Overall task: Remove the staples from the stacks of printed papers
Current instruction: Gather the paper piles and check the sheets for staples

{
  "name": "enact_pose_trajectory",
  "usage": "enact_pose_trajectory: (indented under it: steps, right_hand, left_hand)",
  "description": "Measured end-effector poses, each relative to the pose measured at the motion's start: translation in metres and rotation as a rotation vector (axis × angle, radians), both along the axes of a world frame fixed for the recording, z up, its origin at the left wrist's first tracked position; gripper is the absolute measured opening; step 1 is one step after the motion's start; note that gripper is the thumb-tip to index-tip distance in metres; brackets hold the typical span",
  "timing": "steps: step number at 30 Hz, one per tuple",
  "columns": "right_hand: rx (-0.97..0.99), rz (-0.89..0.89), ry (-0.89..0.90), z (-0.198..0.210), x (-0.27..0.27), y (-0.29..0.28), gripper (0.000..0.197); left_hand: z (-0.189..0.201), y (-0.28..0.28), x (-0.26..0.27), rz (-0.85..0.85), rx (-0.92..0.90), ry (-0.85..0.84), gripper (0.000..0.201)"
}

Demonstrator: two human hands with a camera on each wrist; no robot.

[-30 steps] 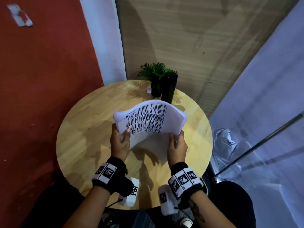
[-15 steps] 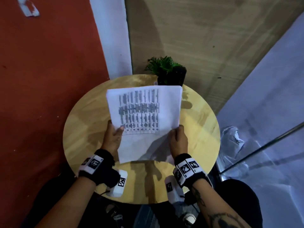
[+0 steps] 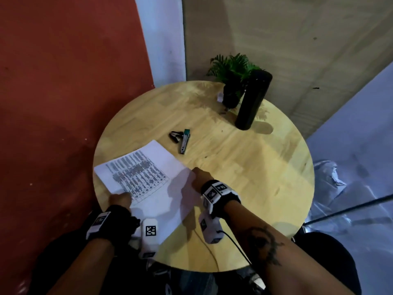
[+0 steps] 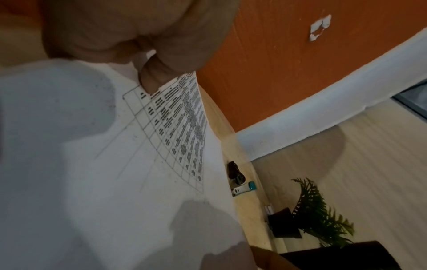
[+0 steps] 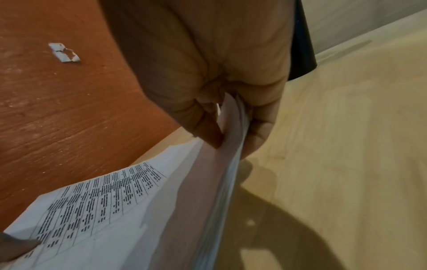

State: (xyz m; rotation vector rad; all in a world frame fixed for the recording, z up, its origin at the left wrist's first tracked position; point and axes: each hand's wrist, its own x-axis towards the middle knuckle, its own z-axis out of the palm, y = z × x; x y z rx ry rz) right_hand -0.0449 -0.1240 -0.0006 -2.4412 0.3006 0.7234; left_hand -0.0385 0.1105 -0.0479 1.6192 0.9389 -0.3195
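Note:
A stack of printed papers (image 3: pixel 148 182) with a table of text lies low over the left side of the round wooden table (image 3: pixel 244 177). My left hand (image 3: pixel 120 200) pinches its near left edge, thumb (image 4: pixel 153 78) on the printed page. My right hand (image 3: pixel 198 176) pinches the stack's right edge between thumb and fingers (image 5: pixel 261 131); the sheets (image 5: pixel 221 191) fan slightly there. A black staple remover (image 3: pixel 176 136) and a silver stapler with a teal end (image 3: pixel 184 141) lie on the table beyond the papers. No staple is visible.
A tall black cylinder (image 3: pixel 253 101) and a small potted green plant (image 3: pixel 232 79) stand at the table's far side. A red wall (image 3: pixel 63 81) is on the left, a wooden wall behind. Cables run over the near table edge.
The papers, held upright in front of me before, have come down and to the left, low over the table. The staple remover and stapler, hidden behind them before, now show.

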Motion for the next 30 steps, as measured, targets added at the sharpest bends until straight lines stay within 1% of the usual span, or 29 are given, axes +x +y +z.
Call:
enact_pose_trajectory:
  steps: [1,2,3,4,6,8,9,11,12,14,15,17,19,20,22,23,25,26,27,29,30]
  right_hand:
    - [-0.028,0.007,0.037,-0.002,0.002,-0.005,0.044]
    - [-0.067,0.037,0.078,-0.005,0.004,-0.010,0.045]
    - [-0.105,0.063,0.110,-0.006,0.008,-0.014,0.047]
    - [-0.145,0.081,0.111,-0.006,0.013,-0.020,0.050]
    - [-0.198,-0.001,0.019,0.002,0.032,-0.028,0.047]
    - [-0.216,-0.083,-0.120,0.013,0.056,-0.031,0.039]
    - [-0.205,-0.112,-0.163,0.015,0.069,-0.028,0.038]
    - [-0.135,-0.177,-0.188,0.013,0.091,-0.016,0.043]
    - [-0.080,-0.226,-0.179,0.009,0.099,-0.010,0.051]
    - [-0.020,-0.288,-0.147,-0.002,0.113,0.003,0.068]
    - [-0.028,-0.268,-0.133,-0.008,0.119,0.010,0.069]
    - [-0.080,-0.199,-0.142,-0.013,0.125,0.016,0.061]
    - [-0.105,-0.161,-0.153,-0.014,0.125,0.014,0.065]
    - [-0.139,-0.137,-0.166,-0.014,0.122,0.008,0.063]
    - [-0.277,-0.039,-0.158,-0.012,0.119,-0.009,0.041]
    - [-0.348,0.017,-0.150,-0.011,0.118,-0.019,0.034]
    - [-0.434,0.083,-0.134,-0.011,0.114,-0.039,0.028]
    - [-0.433,0.068,-0.150,-0.011,0.112,-0.048,0.028]
    - [-0.407,0.006,-0.175,-0.010,0.108,-0.056,0.030]
    - [-0.296,-0.221,-0.237,-0.013,0.101,-0.066,0.033]
    - [-0.226,-0.346,-0.218,-0.012,0.097,-0.066,0.037]
  left_hand:
    - [0.004,-0.006,0.007,0.055,-0.043,0.003,0.037]
    - [0.005,-0.010,0.012,0.046,-0.026,-0.012,0.038]
    - [0.001,-0.010,0.018,-0.009,0.049,-0.010,0.038]
    - [0.002,-0.013,0.022,-0.049,0.085,-0.004,0.038]
    - [-0.004,-0.015,0.024,-0.096,0.156,0.005,0.028]
    - [-0.011,-0.019,0.019,-0.108,0.181,-0.006,0.011]
    - [-0.014,-0.019,0.018,-0.105,0.192,0.001,0.014]
    - [-0.019,-0.019,0.016,-0.085,0.177,0.009,0.030]
    - [-0.020,-0.018,0.016,-0.071,0.164,0.021,0.037]
    - [-0.019,-0.018,0.017,-0.060,0.161,0.040,0.044]
    - [-0.020,-0.018,0.018,-0.065,0.184,0.043,0.045]
    - [-0.021,-0.018,0.018,-0.054,0.186,0.031,0.046]
    - [-0.020,-0.016,0.019,-0.044,0.174,0.022,0.045]
    - [-0.023,-0.016,0.019,-0.058,0.170,0.033,0.045]
    - [-0.025,-0.014,0.020,-0.072,0.162,0.043,0.046]
    - [-0.027,-0.015,0.021,-0.063,0.149,0.044,0.047]
    - [-0.028,-0.016,0.022,-0.040,0.147,0.045,0.049]
    - [-0.027,-0.017,0.023,-0.035,0.147,0.049,0.048]
    - [-0.028,-0.017,0.024,-0.032,0.152,0.051,0.047]
    - [-0.028,-0.017,0.024,-0.043,0.166,0.054,0.047]
    - [-0.029,-0.018,0.024,-0.052,0.173,0.046,0.048]
